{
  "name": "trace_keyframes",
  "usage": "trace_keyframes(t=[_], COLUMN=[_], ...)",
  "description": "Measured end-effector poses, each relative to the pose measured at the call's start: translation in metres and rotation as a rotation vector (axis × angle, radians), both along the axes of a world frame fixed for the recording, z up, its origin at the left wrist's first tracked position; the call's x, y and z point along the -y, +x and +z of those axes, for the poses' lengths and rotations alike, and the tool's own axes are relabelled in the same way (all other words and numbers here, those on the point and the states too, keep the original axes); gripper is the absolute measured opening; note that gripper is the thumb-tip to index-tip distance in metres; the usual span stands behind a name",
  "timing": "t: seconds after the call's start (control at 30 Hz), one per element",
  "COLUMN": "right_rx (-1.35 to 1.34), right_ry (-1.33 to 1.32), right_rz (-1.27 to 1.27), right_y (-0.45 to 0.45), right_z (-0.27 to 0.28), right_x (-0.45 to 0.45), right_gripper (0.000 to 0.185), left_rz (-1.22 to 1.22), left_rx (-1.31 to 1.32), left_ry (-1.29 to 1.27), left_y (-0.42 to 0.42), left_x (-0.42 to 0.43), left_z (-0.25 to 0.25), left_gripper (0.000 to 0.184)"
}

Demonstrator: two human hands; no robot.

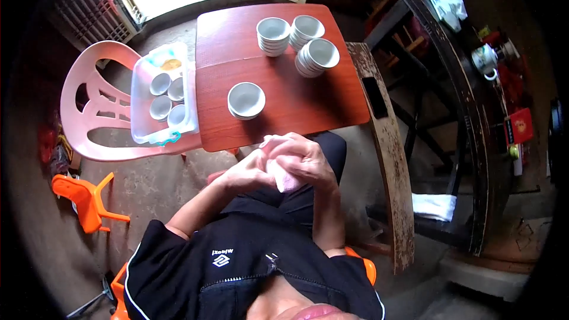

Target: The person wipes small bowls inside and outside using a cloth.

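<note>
Above my lap, just off the table's near edge, both hands are closed on a pink cloth [288, 181]. My left hand [248, 172] grips it from the left, and my right hand [309, 163] wraps over it from the right. Whether something sits inside the cloth is hidden by my fingers. Beyond my hands, a short stack of white bowls [246, 100] stands on the red-brown table [231, 41]. Farther back are three taller stacks of bowls: a left stack [273, 37], a rear stack [307, 28] and a right stack [317, 58].
To the left, a clear plastic bin [137, 124] with several white bowls rests on a pink chair [77, 106]. An orange stool [86, 201] stands on the floor. At right are a worn wooden bench [391, 172] bearing a dark phone-like object [374, 98], and a dark wooden frame [468, 118].
</note>
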State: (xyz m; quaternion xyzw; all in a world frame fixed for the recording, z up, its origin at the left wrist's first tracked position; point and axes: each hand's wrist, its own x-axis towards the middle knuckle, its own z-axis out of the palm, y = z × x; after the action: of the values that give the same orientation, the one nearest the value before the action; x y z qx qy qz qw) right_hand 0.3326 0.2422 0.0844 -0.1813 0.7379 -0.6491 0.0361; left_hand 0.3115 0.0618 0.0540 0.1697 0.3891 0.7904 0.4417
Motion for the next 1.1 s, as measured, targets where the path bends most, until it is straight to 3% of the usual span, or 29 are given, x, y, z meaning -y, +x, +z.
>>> trace_keyframes(t=[0.03,0.07,0.1,0.13,0.3,0.4,0.43,0.53,0.57,0.67,0.7,0.8,0.83,0.87,0.93,1.07,1.1], right_rx=[0.137,0.278,0.316,0.391,0.387,-0.168,-0.243,-0.43,-0.436,-0.549,-0.578,-0.328,-0.283,-0.258,-0.06,-0.136,-0.147], right_ry=[-0.216,-0.433,-0.696,-0.736,-0.513,0.116,0.231,0.085,0.04,-0.205,-0.099,-0.071,-0.075,0.107,0.389,0.112,-0.142], right_rz=[-0.091,-0.185,-0.186,-0.235,-0.246,-0.086,0.021,0.006,-0.114,-0.497,-0.612,-0.52,-0.365,-0.221,0.001,-0.154,-0.211], right_y=[0.003,0.006,0.006,0.01,0.007,-0.002,-0.005,-0.011,-0.005,0.012,0.015,0.022,0.017,0.012,0.014,0.005,0.003], right_z=[-0.01,-0.019,-0.04,-0.047,-0.027,0.017,0.024,0.011,0.002,-0.04,-0.047,-0.025,-0.013,0.001,0.036,0.002,-0.011], right_x=[0.003,0.009,0.011,0.011,0.005,0.012,0.008,0.0,0.004,0.032,0.039,0.031,0.019,0.005,0.0,-0.004,-0.003], right_gripper=[0.02,0.023,0.031,0.036,0.023,0.019,0.021,0.025,0.028,0.027,0.027,0.026,0.025,0.021,0.018,0.019,0.019], left_rz=[-0.105,-0.039,-0.036,-0.034,-0.072,-0.045,0.008,0.167,0.025,0.165,0.199,0.055,0.001,-0.083,-0.11,0.027,-0.043], left_rx=[-0.101,-0.149,-0.166,-0.184,-0.279,-0.277,-0.261,0.19,0.257,0.49,0.473,0.404,0.333,0.214,-0.104,-0.009,-0.003], left_ry=[-0.083,-0.184,-0.213,-0.24,-0.34,-0.258,-0.115,0.146,0.227,0.404,0.414,0.28,0.216,0.031,0.025,0.024,-0.081], left_y=[-0.005,-0.001,0.002,0.004,0.003,0.005,0.005,0.005,-0.005,-0.008,-0.01,-0.018,-0.02,-0.023,-0.011,-0.007,-0.008], left_x=[0.011,0.01,0.012,0.013,0.009,0.005,0.003,0.002,0.01,0.001,-0.004,0.002,0.005,0.007,-0.006,-0.006,0.001], left_z=[-0.014,0.011,0.01,0.009,0.017,-0.005,-0.005,0.015,-0.014,0.0,0.014,-0.003,-0.016,-0.028,-0.002,0.0,0.003], left_gripper=[0.037,0.028,0.029,0.031,0.031,0.027,0.029,0.041,0.052,0.058,0.055,0.056,0.058,0.056,0.054,0.045,0.033])
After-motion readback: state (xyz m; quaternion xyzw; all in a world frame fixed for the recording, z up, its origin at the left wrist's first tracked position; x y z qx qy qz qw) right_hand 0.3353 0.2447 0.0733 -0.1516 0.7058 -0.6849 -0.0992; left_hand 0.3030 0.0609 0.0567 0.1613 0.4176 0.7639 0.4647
